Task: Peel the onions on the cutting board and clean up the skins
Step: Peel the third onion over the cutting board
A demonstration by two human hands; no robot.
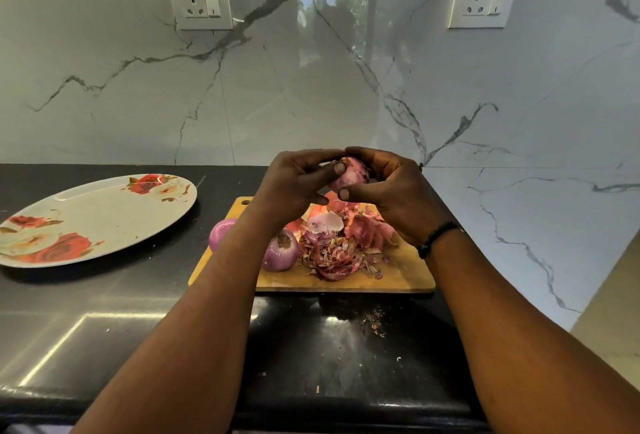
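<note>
I hold a small, round purple-pink onion [348,175] in both hands at the centre of the frame, above the far end of the board. My left hand [294,184] and right hand [388,191] curl around it, thumbs pressed on its front; my fingers hide its back and most of its sides, so I cannot tell how much papery skin remains. Below lies the rectangular wooden cutting board [405,277], its left part covered by my left forearm. A loose heap of dry, curled red-pink skins [337,243] sits on its middle. Just left of the heap rests a glossy peeled purple onion [280,250]; another purple onion [220,232] shows only partly behind my forearm. The board sits on a shiny black stone counter [138,312]. At the left stands an oval white plate with red roses [93,219], cut off by the frame edge.
</note>
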